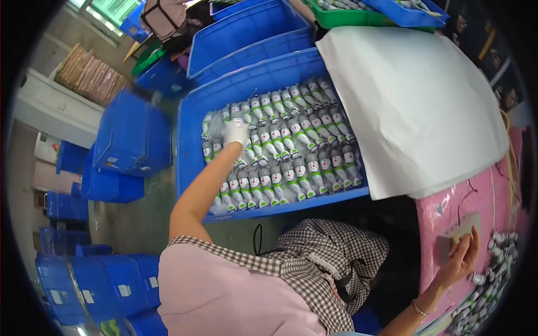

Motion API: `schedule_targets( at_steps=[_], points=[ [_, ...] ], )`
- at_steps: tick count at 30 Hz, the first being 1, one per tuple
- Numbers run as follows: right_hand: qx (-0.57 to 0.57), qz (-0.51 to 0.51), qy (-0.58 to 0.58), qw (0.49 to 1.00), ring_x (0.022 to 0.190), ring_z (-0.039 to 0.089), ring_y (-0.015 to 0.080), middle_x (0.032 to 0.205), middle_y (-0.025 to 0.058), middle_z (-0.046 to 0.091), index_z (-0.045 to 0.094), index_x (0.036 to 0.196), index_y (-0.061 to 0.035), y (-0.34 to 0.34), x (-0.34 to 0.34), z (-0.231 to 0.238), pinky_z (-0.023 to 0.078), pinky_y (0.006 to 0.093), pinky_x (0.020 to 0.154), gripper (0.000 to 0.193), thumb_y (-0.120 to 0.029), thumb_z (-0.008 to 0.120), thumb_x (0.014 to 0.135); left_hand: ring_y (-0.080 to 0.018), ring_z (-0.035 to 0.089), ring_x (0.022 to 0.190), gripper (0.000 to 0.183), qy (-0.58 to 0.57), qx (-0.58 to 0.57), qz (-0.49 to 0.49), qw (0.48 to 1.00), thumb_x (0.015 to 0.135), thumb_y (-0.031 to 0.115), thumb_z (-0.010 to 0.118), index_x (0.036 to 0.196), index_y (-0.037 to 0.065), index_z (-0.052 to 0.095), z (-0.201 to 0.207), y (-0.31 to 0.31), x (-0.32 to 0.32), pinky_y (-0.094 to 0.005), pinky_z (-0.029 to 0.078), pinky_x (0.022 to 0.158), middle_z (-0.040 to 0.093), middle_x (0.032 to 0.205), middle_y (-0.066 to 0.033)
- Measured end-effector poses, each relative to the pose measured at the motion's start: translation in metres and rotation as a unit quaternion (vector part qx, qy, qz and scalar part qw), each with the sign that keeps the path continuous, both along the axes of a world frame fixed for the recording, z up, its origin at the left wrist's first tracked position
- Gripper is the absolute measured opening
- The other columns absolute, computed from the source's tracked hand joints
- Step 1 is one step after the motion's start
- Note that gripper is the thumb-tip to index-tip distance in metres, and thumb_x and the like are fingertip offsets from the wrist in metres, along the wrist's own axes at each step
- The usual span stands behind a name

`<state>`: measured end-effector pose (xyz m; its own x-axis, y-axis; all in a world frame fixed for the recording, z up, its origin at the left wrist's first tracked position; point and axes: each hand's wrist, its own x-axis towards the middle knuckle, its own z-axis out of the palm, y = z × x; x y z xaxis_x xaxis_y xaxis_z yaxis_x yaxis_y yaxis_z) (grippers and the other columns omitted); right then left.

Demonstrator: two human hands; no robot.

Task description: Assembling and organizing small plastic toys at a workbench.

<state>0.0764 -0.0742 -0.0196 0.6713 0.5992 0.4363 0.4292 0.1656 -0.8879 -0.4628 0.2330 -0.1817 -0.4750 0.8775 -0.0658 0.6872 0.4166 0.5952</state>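
My left hand (236, 133), in a white glove, reaches into a large blue bin (269, 210). Its fingers look closed on one grey, white and green bottle-shaped piece (238, 119), though the glove hides most of the grip. Around it, packed rows of the same bottle-shaped pieces (297, 133) lie inside the bin, some under thin clear plastic. At the right, my bare right hand (464, 259) is over the pink-covered table beside a small pale box (448, 243). Its fingers are loosely bent and apart, with nothing visible between them.
Many loose small grey and white parts (487, 291) lie on the pink table (443, 204). A large white sheet (414, 112) covers its far part. Another blue bin (249, 42) stands beyond, beside green (347, 17) and blue trays. Stacked blue crates (131, 134) line the left. Another person (163, 19) sits far off.
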Motion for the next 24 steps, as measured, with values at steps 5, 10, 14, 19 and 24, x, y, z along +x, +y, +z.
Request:
schedule_targets(
  at_steps=[5,10,14,19,24],
  points=[
    [-0.048,0.010,0.055,0.997,0.051,0.031,-0.0007,0.075,-0.0054,0.049,0.058,0.114,-0.0016,0.019,0.011,-0.006,0.021,0.0159,0.045,0.024,-0.010,0.052,0.092,-0.0317,0.063,0.090,0.038,0.176,0.027,0.166,0.970,0.070,0.030,0.070,0.097,0.004,0.064,-0.016,0.041,-0.123,-0.0413,0.048,0.078,0.065,0.092,-0.0196],
    [-0.050,-0.009,0.109,0.993,0.050,0.029,-0.0014,0.072,-0.0059,0.049,0.059,0.111,-0.0022,0.016,0.037,-0.016,0.022,0.0157,0.044,0.022,-0.013,0.054,0.092,-0.0340,0.063,0.088,0.034,0.066,0.112,0.179,0.975,0.068,0.025,0.074,0.094,0.004,0.065,-0.028,0.058,-0.113,-0.0391,0.049,0.078,0.065,0.093,-0.0193],
    [-0.066,-0.024,0.068,0.995,0.050,0.030,-0.0013,0.072,-0.0055,0.049,0.059,0.110,-0.0006,0.024,0.030,-0.013,0.022,0.0155,0.044,0.023,-0.014,0.054,0.092,-0.0318,0.063,0.085,0.026,0.111,0.093,0.217,0.965,0.072,0.022,0.070,0.091,0.005,0.065,-0.044,0.065,-0.096,-0.0407,0.050,0.074,0.065,0.091,-0.0198],
    [-0.103,-0.027,0.042,0.993,0.052,0.030,-0.0007,0.072,-0.0050,0.048,0.059,0.108,0.0009,0.019,0.030,-0.011,0.022,0.0157,0.046,0.023,-0.013,0.054,0.092,-0.0291,0.063,0.085,0.023,0.134,0.169,0.237,0.947,0.077,0.016,0.065,0.092,-0.001,0.064,-0.046,0.064,-0.077,-0.0374,0.050,0.075,0.063,0.097,-0.0183],
    [-0.108,-0.013,0.042,0.993,0.054,0.031,0.0000,0.071,-0.0051,0.048,0.060,0.107,0.0010,0.012,0.026,-0.008,0.024,0.0159,0.049,0.021,-0.013,0.054,0.092,-0.0292,0.057,0.096,0.035,0.171,0.156,0.216,0.948,0.076,0.013,0.066,0.109,0.001,0.060,-0.041,0.046,-0.085,-0.0355,0.047,0.082,0.058,0.106,-0.0162]
  ],
)
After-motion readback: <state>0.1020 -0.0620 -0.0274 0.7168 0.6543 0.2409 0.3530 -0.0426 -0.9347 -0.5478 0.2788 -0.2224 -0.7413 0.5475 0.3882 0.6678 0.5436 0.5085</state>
